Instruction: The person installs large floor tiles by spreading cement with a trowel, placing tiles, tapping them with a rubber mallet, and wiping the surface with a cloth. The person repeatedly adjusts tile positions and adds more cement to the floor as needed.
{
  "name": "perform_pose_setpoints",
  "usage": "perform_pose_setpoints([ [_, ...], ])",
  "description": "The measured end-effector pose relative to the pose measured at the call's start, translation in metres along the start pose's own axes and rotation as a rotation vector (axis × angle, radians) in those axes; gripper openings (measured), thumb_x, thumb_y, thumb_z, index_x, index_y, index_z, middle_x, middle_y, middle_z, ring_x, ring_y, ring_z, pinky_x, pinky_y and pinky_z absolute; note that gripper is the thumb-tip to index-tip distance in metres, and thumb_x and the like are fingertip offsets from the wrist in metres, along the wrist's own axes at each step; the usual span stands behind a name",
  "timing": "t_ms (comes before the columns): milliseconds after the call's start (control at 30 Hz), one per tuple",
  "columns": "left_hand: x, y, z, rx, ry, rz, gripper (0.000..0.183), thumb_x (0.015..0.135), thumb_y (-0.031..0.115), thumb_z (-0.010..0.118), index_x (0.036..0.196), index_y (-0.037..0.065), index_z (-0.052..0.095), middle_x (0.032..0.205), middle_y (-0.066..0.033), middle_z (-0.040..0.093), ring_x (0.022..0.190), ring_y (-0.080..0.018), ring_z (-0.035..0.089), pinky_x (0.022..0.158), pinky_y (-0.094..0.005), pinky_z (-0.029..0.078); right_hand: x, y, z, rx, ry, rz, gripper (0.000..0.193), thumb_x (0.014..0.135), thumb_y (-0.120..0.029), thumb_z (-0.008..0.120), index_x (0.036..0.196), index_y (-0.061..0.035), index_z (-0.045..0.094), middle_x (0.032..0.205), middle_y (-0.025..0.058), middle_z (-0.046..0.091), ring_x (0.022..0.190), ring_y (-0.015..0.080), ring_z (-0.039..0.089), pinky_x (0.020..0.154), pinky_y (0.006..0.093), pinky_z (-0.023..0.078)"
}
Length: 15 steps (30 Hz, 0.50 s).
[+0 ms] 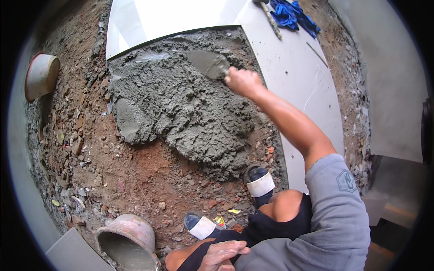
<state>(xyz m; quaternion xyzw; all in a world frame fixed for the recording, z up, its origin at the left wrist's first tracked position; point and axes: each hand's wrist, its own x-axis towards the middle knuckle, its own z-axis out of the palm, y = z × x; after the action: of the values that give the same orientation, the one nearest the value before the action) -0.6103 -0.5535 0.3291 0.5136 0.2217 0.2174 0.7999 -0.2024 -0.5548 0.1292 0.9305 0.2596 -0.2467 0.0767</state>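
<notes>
My right hand [244, 82] is closed around the handle of a trowel [209, 63]. The trowel's grey-smeared blade lies flat on a bed of wet mortar [185, 110], near the bed's far edge. That mortar is rough and lumpy, with a smoothed patch at its left. Low in the picture, my left hand [224, 256] rests by my lap, dusty with mortar. Its fingers stretch to the right and nothing shows in them; part of the hand is cut off by the lower edge.
Large glossy white tiles [172, 18] border the mortar at the back and right. A hammer [270, 20] and blue cloth [294, 17] lie on the right-hand tile. One bucket [43, 76] stands far left; another bucket [131, 230], holding grey slurry, tilts near left. Rubble covers the soil [149, 176].
</notes>
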Motion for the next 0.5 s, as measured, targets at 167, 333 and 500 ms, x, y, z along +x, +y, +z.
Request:
perform_pose_setpoints([
  [167,0.003,-0.005,0.006,0.014,0.01,0.01,0.037,0.099,0.025,0.048,0.112,-0.009,0.054,0.108,-0.0289,0.06,0.082,-0.0291,0.065,0.076,-0.0371,0.054,0.047,0.063,0.008,-0.064,0.142,0.122,0.04,0.096,-0.036,0.043,0.113,-0.0011,0.054,0.089,0.0166,0.066,0.067,0.0278,0.062,0.068,0.047,0.052],
  [333,-0.002,-0.004,0.004,0.001,-0.02,0.034,0.037,0.099,0.024,0.048,0.112,-0.01,0.054,0.108,-0.029,0.06,0.082,-0.0294,0.064,0.075,-0.0377,0.054,0.022,0.07,-0.018,0.437,-0.139,0.267,0.042,0.097,-0.037,0.042,0.103,0.0005,0.058,0.073,0.014,0.061,0.064,0.0245,0.061,0.055,0.0427,0.048],
  [500,-0.002,-0.003,0.004,-0.008,0.056,-0.031,0.037,0.099,0.023,0.047,0.113,-0.01,0.053,0.109,-0.0294,0.059,0.083,-0.0296,0.064,0.074,-0.0378,0.054,-0.015,0.099,-0.041,0.49,-0.211,0.123,0.047,0.096,-0.042,0.046,0.105,0.0029,0.058,0.071,0.0111,0.059,0.06,0.0223,0.061,0.05,0.0393,0.049],
])
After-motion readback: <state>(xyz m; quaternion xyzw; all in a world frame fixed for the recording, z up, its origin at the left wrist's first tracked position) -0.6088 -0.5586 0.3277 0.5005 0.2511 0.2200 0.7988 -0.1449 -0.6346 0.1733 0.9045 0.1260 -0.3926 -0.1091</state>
